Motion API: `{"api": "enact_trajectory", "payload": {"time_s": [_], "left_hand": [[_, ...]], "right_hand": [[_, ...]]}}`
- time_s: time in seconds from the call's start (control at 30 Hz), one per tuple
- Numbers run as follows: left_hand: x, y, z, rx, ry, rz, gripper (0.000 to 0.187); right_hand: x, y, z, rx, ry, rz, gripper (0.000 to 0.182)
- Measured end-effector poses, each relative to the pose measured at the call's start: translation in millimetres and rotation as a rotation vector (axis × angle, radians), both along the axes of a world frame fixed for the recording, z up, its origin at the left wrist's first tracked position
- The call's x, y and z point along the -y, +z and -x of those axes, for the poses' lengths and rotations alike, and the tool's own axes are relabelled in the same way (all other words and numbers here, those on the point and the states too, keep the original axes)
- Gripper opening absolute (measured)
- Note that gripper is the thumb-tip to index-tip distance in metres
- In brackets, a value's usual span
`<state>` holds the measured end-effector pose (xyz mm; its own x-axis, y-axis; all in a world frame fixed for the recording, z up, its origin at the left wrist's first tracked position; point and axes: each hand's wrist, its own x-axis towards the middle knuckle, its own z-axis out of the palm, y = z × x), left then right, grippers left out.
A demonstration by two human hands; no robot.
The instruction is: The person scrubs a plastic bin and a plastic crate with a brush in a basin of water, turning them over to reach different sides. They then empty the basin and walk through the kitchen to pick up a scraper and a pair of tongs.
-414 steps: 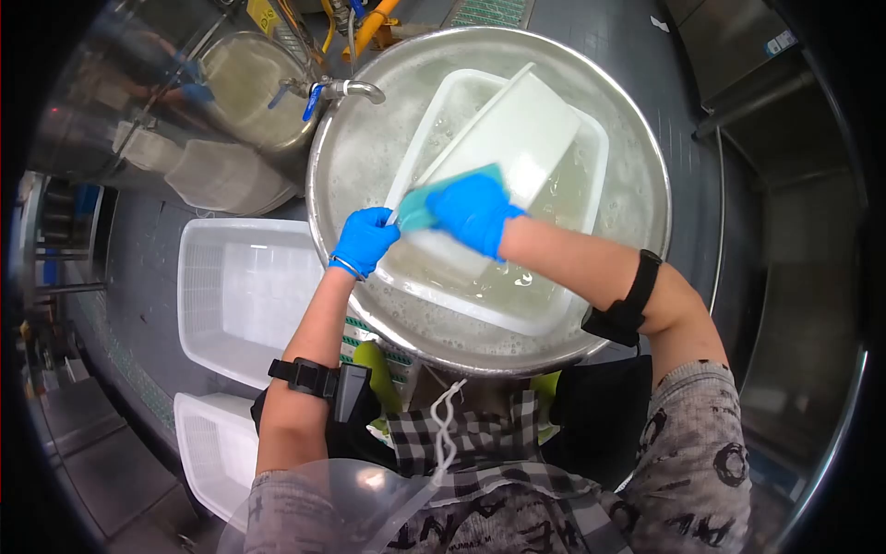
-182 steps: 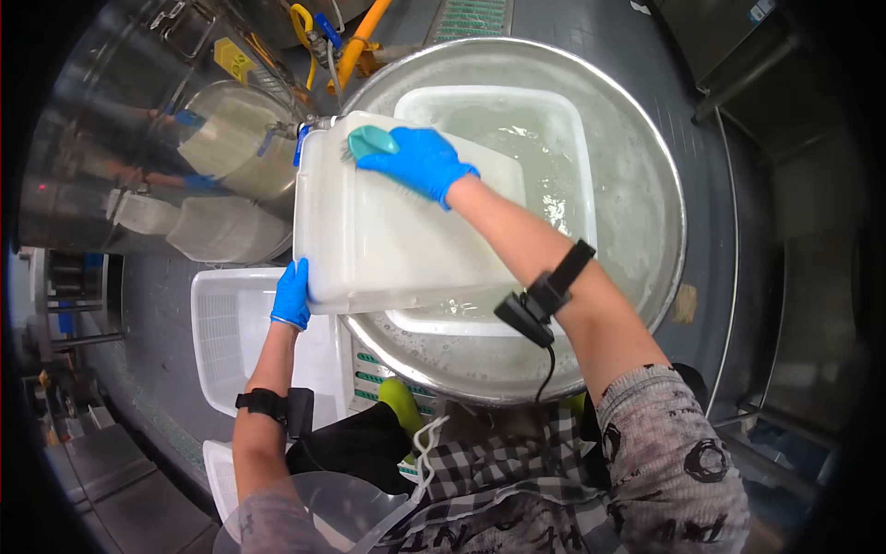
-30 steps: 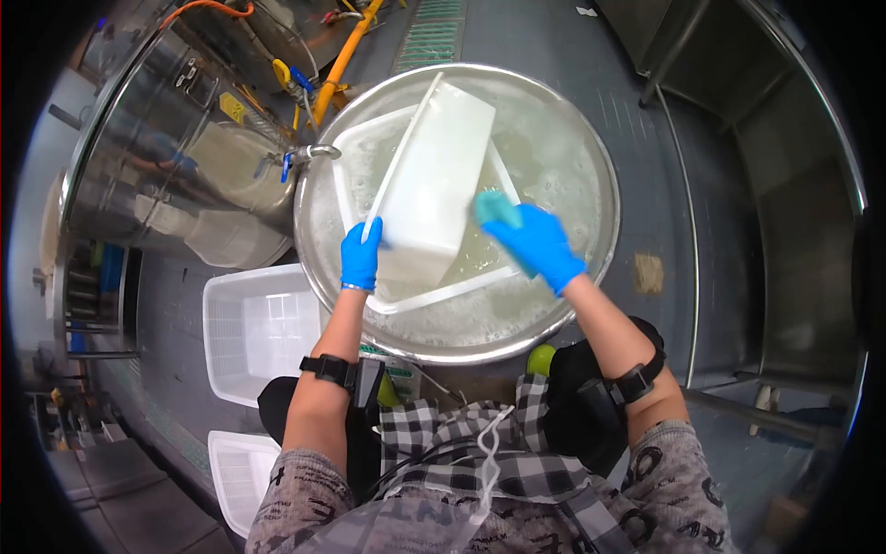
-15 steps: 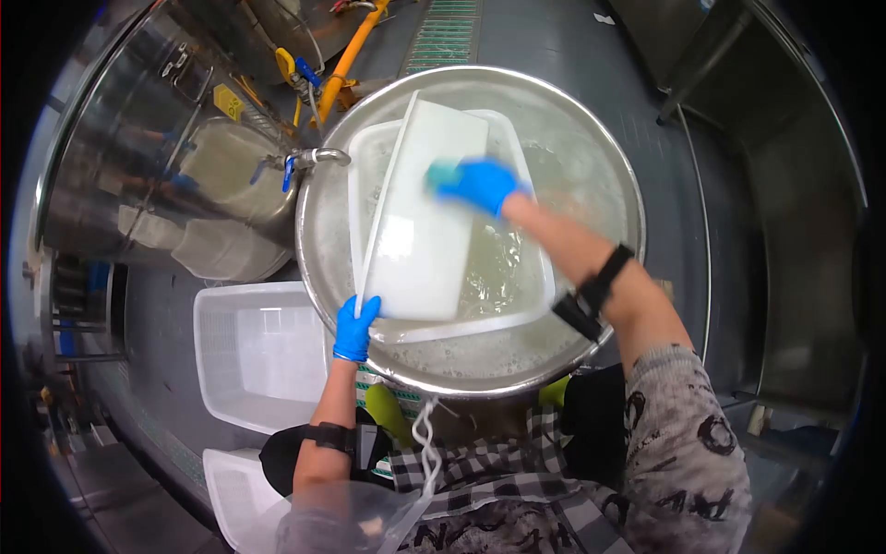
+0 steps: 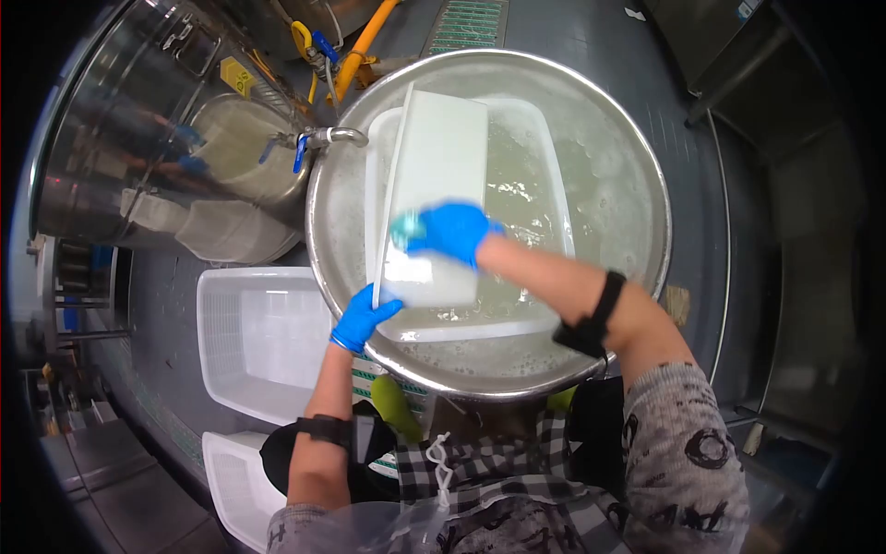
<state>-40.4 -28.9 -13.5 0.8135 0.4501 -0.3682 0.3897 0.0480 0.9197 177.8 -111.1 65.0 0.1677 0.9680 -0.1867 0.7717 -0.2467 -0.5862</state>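
Note:
A white plastic tub (image 5: 441, 152), tilted on its side, rests over a larger white tub (image 5: 556, 189) that sits in cloudy water. Both are inside a big round steel basin (image 5: 653, 148). My left hand (image 5: 363, 319), in a blue glove, grips the near corner of the tilted tub by its rim. Across the tub's flat face, my right hand (image 5: 454, 231), also gloved in blue, presses a green scrubbing pad (image 5: 406, 231). The pad is slightly blurred, and the right fingers are wrapped round it.
A steel tap with a blue handle (image 5: 300, 153) reaches over the basin's left rim from a shiny steel tank (image 5: 111, 129). White crates (image 5: 268, 346) stand on the floor at the left. Beyond the basin lie an orange pipe (image 5: 362, 51) and a floor grate (image 5: 466, 26).
My right hand has moved the pad down and left along the tub, toward me. The left hand stays on the corner. The view has shifted slightly, and the tub stands a little more upright in it.

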Motion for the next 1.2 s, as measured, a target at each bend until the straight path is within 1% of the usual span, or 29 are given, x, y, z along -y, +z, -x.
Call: {"api": "enact_trajectory", "payload": {"time_s": [0.03, 0.1, 0.17, 0.23, 0.3, 0.37, 0.4, 0.43, 0.47, 0.5, 0.53, 0.57, 0.6, 0.67, 0.7, 0.73, 0.77, 0.83, 0.87, 0.93, 1.0, 1.07, 1.1, 1.13, 1.17, 1.2], "left_hand": [[-6.8, 3.0, -3.9, -0.001, 0.0, 0.002, 0.024], [-22.7, 14.8, -21.1, -0.037, -0.19, 0.219, 0.029], [-41.8, 25.7, -53.7, -0.101, -0.143, 0.469, 0.032], [-52.8, 44.2, -108.6, -0.185, -0.215, 0.253, 0.045], [-59.8, 48.6, -166.0, -0.347, -0.231, -0.068, 0.056], [-62.1, 48.5, -216.9, -0.418, -0.145, -0.242, 0.058], [-71.3, 33.2, -238.7, -0.416, -0.149, -0.248, 0.058], [-81.5, 7.4, -260.5, -0.407, -0.038, -0.248, 0.054], [-84.8, -7.1, -273.5, -0.398, 0.073, -0.247, 0.05], [-79.1, -9.1, -275.2, -0.401, 0.065, -0.252, 0.05], [-68.4, -9.8, -273.7, -0.402, 0.161, -0.431, 0.044], [-57.8, -9.4, -271.9, -0.396, 0.258, -0.612, 0.038], [-44.0, -1.2, -266.7, -0.392, 0.254, -0.618, 0.038], [-11.4, 35.2, -249.1, -0.227, 0.304, -0.496, 0.028], [-4.6, 45.2, -244.7, -0.146, 0.33, -0.432, 0.023], [-11.8, 29.2, -244.4, -0.057, 0.305, -0.383, 0.02], [-16.7, 13.8, -243.9, -0.054, 0.307, -0.388, 0.02], [-2.0, 23.1, -230.1, 0.145, 0.281, -0.458, 0.016], [2.4, 32.1, -223.4, 0.137, 0.268, -0.468, 0.017], [6.1, 46.8, -214.5, 0.177, 0.249, -0.437, 0.017], [7.8, 54.1, -207.4, 0.215, 0.228, -0.402, 0.018], [11.0, 55.9, -203.4, 0.265, 0.235, -0.422, 0.017], [15.5, 58.0, -202.0, 0.273, 0.233, -0.422, 0.017], [20.3, 59.2, -200.7, 0.323, 0.269, -0.326, 0.017], [22.8, 61.3, -200.6, 0.373, 0.304, -0.229, 0.017], [22.3, 61.3, -201.2, 0.375, 0.3, -0.233, 0.017]], "right_hand": [[17.9, 8.6, 19.2, -0.023, 0.032, 0.062, 0.042], [43.9, -13.8, 42.1, 0.003, -0.012, 0.088, 0.05], [60.3, -15.1, 46.8, -0.011, -0.05, 0.1, 0.05], [70.3, -16.7, 48.1, -0.025, -0.092, 0.114, 0.049], [73.6, -19.1, 47.2, -0.046, -0.147, 0.093, 0.043], [75.4, -22.7, 46.2, -0.04, -0.171, 0.091, 0.043], [76.2, -25.2, 46.4, -0.046, -0.188, 0.095, 0.043], [76.8, -27.8, 46.1, -0.046, -0.195, 0.088, 0.043], [78.3, -30.6, 46.2, -0.054, -0.193, 0.085, 0.043], [79.9, -33.5, 45.9, -0.064, -0.19, 0.084, 0.043], [81.5, -35.2, 43.3, -0.066, -0.179, 0.135, 0.044], [85.1, -33.2, 37.7, -0.066, -0.187, 0.13, 0.044], [89.9, -28.0, 30.3, -0.074, -0.182, 0.152, 0.046], [99.0, -22.0, 13.7, -0.082, -0.18, 0.165, 0.047], [104.7, -20.6, 3.5, -0.086, -0.238, 0.153, 0.049], [110.7, -19.5, -6.0, -0.09, -0.294, 0.143, 0.05], [116.5, -18.9, -16.1, -0.088, -0.292, 0.137, 0.05], [126.7, -13.4, -29.6, -0.096, -0.41, 0.08, 0.051], [132.1, -4.1, -31.3, -0.092, -0.409, 0.072, 0.051], [144.7, 41.5, -30.8, -0.131, -0.551, 0.081, 0.052], [154.8, 71.3, -25.8, -0.163, -0.592, 0.068, 0.052], [167.9, 85.4, -18.1, -0.194, -0.637, 0.059, 0.051], [176.7, 88.4, -11.9, -0.191, -0.731, -0.037, 0.05], [182.8, 90.0, -9.1, -0.189, -0.822, -0.135, 0.049], [185.3, 92.0, -11.0, -0.186, -0.824, -0.14, 0.049], [186.3, 93.7, -13.6, -0.182, -0.837, -0.144, 0.047]]}}
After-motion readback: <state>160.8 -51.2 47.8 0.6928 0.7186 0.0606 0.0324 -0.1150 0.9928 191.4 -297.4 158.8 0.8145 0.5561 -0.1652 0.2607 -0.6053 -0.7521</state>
